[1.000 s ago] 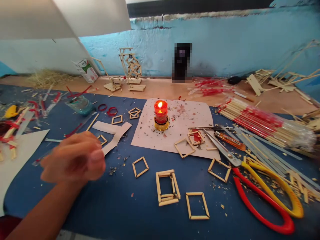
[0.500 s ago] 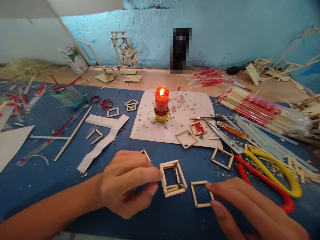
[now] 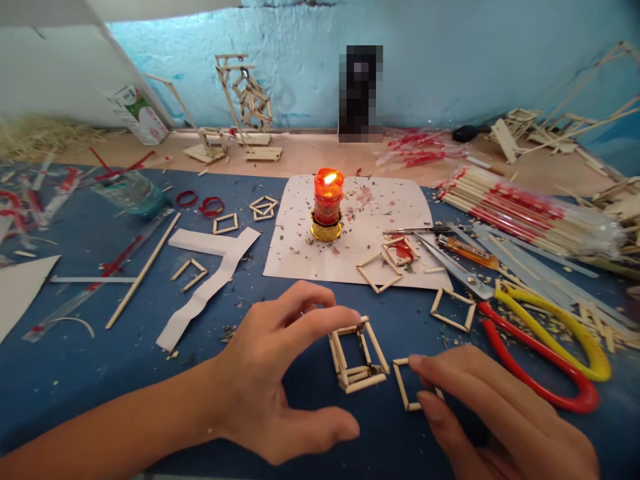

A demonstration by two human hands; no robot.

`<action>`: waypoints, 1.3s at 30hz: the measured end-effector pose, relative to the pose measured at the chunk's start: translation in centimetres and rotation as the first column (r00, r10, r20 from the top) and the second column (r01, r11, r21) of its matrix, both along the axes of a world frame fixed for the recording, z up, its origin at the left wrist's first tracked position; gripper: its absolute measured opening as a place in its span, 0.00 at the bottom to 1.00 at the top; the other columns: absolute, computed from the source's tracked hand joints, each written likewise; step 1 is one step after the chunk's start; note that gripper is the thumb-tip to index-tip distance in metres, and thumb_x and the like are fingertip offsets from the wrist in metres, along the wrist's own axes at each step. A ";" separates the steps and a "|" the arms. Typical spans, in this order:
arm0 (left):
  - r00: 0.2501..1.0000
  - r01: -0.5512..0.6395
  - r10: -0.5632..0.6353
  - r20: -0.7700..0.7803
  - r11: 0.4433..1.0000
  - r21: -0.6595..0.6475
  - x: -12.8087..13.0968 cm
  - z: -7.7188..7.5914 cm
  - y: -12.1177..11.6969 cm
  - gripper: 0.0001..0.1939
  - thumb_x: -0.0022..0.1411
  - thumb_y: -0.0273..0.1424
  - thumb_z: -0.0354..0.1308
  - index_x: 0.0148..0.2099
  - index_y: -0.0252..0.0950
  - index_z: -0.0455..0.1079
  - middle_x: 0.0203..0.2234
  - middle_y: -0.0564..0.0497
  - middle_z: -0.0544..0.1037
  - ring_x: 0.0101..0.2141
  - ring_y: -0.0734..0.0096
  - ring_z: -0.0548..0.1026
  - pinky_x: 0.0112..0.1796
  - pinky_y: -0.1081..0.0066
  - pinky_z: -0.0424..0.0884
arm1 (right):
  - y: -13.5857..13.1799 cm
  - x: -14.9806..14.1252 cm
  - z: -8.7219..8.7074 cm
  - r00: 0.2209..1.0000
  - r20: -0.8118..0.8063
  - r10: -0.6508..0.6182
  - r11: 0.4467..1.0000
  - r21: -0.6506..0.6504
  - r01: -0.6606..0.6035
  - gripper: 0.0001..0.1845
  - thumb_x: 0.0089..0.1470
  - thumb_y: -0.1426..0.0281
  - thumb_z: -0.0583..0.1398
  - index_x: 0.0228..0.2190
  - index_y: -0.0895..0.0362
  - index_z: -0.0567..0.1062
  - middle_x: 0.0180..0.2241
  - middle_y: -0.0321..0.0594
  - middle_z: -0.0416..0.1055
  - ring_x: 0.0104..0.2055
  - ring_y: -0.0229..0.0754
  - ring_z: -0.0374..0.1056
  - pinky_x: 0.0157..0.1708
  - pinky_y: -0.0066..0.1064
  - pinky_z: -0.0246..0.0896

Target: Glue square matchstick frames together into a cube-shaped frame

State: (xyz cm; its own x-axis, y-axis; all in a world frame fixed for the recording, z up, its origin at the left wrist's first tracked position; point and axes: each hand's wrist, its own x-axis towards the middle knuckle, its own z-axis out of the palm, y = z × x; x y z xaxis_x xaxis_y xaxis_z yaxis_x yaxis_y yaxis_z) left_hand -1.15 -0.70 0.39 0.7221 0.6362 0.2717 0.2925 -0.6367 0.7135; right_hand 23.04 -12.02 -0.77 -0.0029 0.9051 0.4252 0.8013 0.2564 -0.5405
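My left hand (image 3: 280, 360) is open, thumb and fingers spread apart. Its index fingertip reaches the top edge of a box-shaped frame (image 3: 364, 385) of short wooden sticks, while the thumb hangs apart on the near side. A flat square of sticks (image 3: 400, 385) lies on the blue surface just right of that frame. Over the square's right part is my right hand (image 3: 495, 407), thumb and index finger apart with a gap between the tips. These fingers partly cover the square; whether they touch it I cannot tell.
A lit red candle (image 3: 328, 200) stands on white paper (image 3: 300, 263). Scissors (image 3: 540, 357), a lighter (image 3: 467, 252) and bagged sticks (image 3: 525, 207) lie right. Paper strips (image 3: 220, 280), a long stick (image 3: 143, 273) and a cup (image 3: 135, 193) are left. Other stick squares (image 3: 453, 310) lie around.
My left hand has opened from curled, its index finger reaching across the box frame's top and its thumb moving away. My right fingertips have shifted left over the square. The view has shifted slightly.
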 end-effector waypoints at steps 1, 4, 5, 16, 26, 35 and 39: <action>1.000 -0.017 0.017 0.003 0.999 -0.031 0.1 -0.1 -0.1 0.32 0.61 0.48 0.65 0.63 0.44 0.64 0.50 0.44 0.72 0.38 0.62 0.77 0.34 0.66 0.76 | 0.3 -0.2 0.3 1.000 -0.007 -0.024 1.000 -0.018 0.024 0.09 0.60 0.71 0.63 0.43 0.50 0.79 0.33 0.36 0.83 0.30 0.43 0.79 0.33 0.30 0.74; 0.995 -0.097 0.096 -0.015 0.972 -0.214 0.6 -0.4 -0.2 0.24 0.65 0.43 0.61 0.60 0.44 0.66 0.42 0.49 0.75 0.31 0.69 0.73 0.29 0.69 0.71 | 2.0 -1.2 1.2 0.990 -0.123 -0.074 0.968 -0.246 0.042 0.08 0.62 0.65 0.61 0.39 0.51 0.80 0.31 0.37 0.82 0.28 0.42 0.79 0.23 0.26 0.71; 0.992 -0.123 0.117 -0.036 0.949 -0.292 0.8 -0.4 -0.1 0.19 0.67 0.42 0.60 0.58 0.44 0.67 0.37 0.52 0.75 0.28 0.70 0.72 0.27 0.70 0.69 | 2.6 -1.5 1.5 0.976 -0.195 -0.093 0.931 -0.366 0.015 0.09 0.63 0.63 0.60 0.38 0.52 0.80 0.30 0.36 0.81 0.27 0.41 0.78 0.20 0.25 0.69; 0.979 -0.203 0.155 -0.135 0.836 -0.510 2.3 0.0 0.7 0.09 0.67 0.39 0.60 0.41 0.41 0.76 0.25 0.55 0.77 0.24 0.73 0.71 0.23 0.75 0.67 | 4.8 -3.1 1.7 0.850 -0.469 -0.241 0.754 -0.642 -0.140 0.17 0.64 0.60 0.58 0.27 0.55 0.74 0.22 0.31 0.67 0.24 0.36 0.61 0.22 0.26 0.55; 0.975 -0.223 0.183 -0.128 0.820 -0.527 2.4 0.2 0.4 0.08 0.67 0.38 0.60 0.42 0.41 0.77 0.26 0.55 0.77 0.25 0.72 0.72 0.25 0.74 0.69 | 4.5 -2.9 1.2 0.867 -0.455 -0.204 0.794 -0.595 -0.126 0.14 0.66 0.60 0.58 0.30 0.54 0.72 0.25 0.31 0.68 0.25 0.36 0.63 0.23 0.26 0.57; 0.978 -0.208 0.173 -0.117 0.834 -0.512 2.4 0.2 0.3 0.07 0.67 0.37 0.61 0.42 0.40 0.78 0.26 0.56 0.77 0.25 0.74 0.72 0.26 0.76 0.68 | 6.7 -0.9 2.4 0.950 -0.252 0.183 0.866 -0.416 -0.277 0.04 0.63 0.70 0.63 0.37 0.49 0.78 0.31 0.28 0.75 0.31 0.34 0.67 0.32 0.26 0.59; 0.979 -0.203 0.170 -0.111 0.839 -0.505 2.4 0.4 0.4 0.08 0.68 0.37 0.61 0.41 0.40 0.79 0.29 0.55 0.80 0.26 0.75 0.72 0.26 0.77 0.68 | 7.7 -0.3 2.5 0.938 -0.271 0.218 0.812 -0.483 -0.328 0.06 0.65 0.69 0.61 0.35 0.50 0.77 0.29 0.27 0.74 0.30 0.33 0.66 0.29 0.25 0.58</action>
